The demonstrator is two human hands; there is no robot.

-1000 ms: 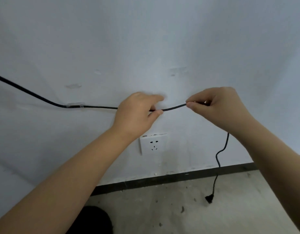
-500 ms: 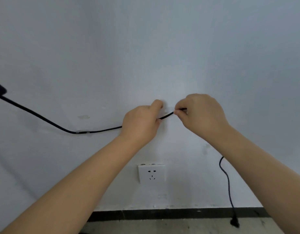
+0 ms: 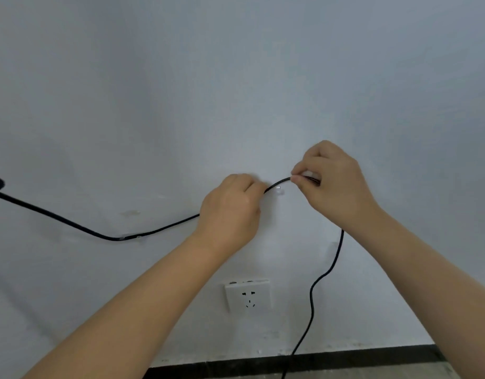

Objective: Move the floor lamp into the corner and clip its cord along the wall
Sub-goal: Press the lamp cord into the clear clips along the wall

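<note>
Black thin cord (image 3: 159, 230) pinched between hands (image 3: 230, 212), arched over clear clip (image 3: 278, 190).

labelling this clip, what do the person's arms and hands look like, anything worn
Both arms are bare, with no sleeves in view. The left hand and right hand wear no gloves, and no rings, watch or bracelet show. No markings are visible.

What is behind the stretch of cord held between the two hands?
A small clear clip on the white wall sits just behind the cord; whether the cord is seated in it cannot be told.
</note>
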